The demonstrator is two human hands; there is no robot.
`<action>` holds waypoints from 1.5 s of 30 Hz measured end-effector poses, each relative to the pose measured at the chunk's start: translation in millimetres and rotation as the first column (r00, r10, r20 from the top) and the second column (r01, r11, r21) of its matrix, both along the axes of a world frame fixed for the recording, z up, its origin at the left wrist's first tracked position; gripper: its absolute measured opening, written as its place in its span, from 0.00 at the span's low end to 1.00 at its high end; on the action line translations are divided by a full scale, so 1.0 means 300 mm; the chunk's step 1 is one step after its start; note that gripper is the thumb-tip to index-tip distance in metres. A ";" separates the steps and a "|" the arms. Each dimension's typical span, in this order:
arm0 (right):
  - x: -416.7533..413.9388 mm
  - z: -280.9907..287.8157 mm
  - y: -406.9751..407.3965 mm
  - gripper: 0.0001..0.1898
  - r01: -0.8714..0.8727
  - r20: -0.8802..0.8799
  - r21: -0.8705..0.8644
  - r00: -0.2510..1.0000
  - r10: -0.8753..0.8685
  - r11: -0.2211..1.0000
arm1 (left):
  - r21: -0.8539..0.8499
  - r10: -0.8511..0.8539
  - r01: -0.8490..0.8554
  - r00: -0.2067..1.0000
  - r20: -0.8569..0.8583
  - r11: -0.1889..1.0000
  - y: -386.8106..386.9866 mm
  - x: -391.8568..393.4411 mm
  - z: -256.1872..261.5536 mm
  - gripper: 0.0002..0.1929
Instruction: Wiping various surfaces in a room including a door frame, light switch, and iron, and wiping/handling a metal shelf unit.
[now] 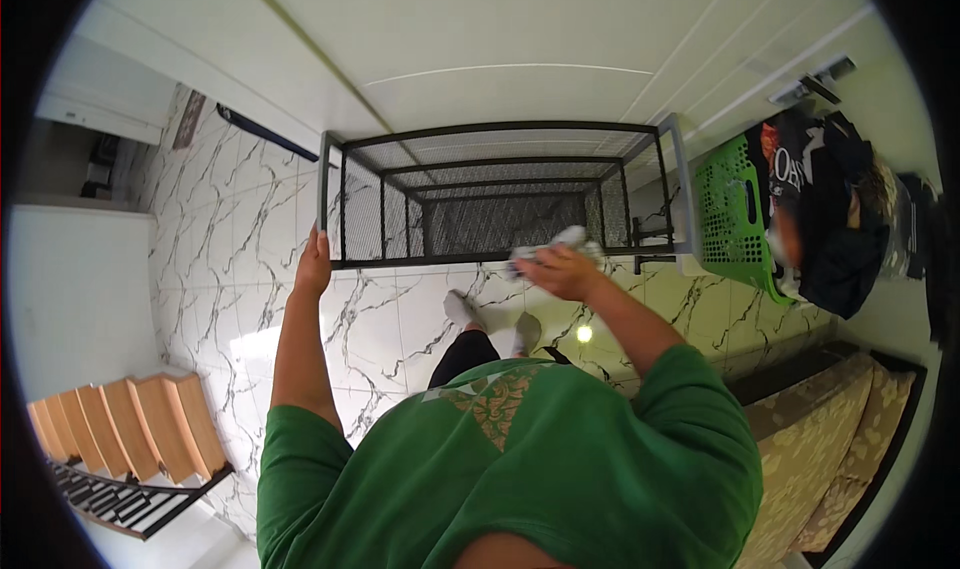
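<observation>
A black metal mesh rack (480,161) with grey end frames stands against the white wall before me, and nothing shows on its mesh. My left hand (313,263) is against the rack's left end frame, near the front corner; whether its fingers grip the frame cannot be told. My right hand (559,270) is closed on a light, crumpled cloth (571,236) at the rack's front rail, right of its middle. Part of the cloth lies hidden under my fingers, and it looks slightly blurred.
A green plastic laundry basket (739,216) heaped with dark clothes (832,201) stands right of the rack. A patterned cushioned seat (817,449) is at the lower right. Wooden stairs (135,426) with a black railing (150,513) are at the lower left. The floor (225,269) is marble-patterned tile.
</observation>
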State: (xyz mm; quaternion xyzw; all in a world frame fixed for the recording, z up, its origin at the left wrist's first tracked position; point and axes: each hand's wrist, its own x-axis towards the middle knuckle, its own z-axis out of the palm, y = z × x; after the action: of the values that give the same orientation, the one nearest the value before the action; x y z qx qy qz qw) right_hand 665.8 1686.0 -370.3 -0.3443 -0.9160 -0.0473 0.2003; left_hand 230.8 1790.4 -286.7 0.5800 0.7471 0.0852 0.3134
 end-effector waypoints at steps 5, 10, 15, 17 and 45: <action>-0.244 0.056 0.068 0.19 -0.096 -0.019 0.186 0.995 0.101 0.978 | 0.074 -0.012 0.013 1.000 -0.010 0.997 0.002 -0.072 -0.062 0.29; 0.137 0.066 -0.016 0.15 -0.056 0.127 0.126 0.991 0.040 0.990 | 0.058 -0.018 0.023 0.997 -0.079 0.998 -0.008 -0.062 -0.041 0.29; 0.378 0.103 -0.093 0.10 0.010 0.362 0.091 0.931 -0.042 0.996 | 0.100 -0.012 0.015 0.999 -0.030 0.995 -0.010 -0.055 -0.061 0.29; 0.277 0.048 -0.050 0.09 -0.056 0.240 0.130 0.970 0.023 0.990 | 0.121 -0.024 0.024 1.000 -0.004 0.992 0.009 -0.051 -0.071 0.29; 0.470 0.023 -0.126 0.05 0.205 0.259 0.103 0.939 -0.225 0.973 | 0.100 0.017 -0.011 0.998 -0.059 0.995 -0.003 -0.072 -0.079 0.29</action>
State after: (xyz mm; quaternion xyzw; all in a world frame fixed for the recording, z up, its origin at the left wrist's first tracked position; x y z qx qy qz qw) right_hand 806.8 1648.3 -363.4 -0.4250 -0.8892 -0.1494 0.0802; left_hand 209.2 1789.5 -310.3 0.5920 0.7549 0.1075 0.2610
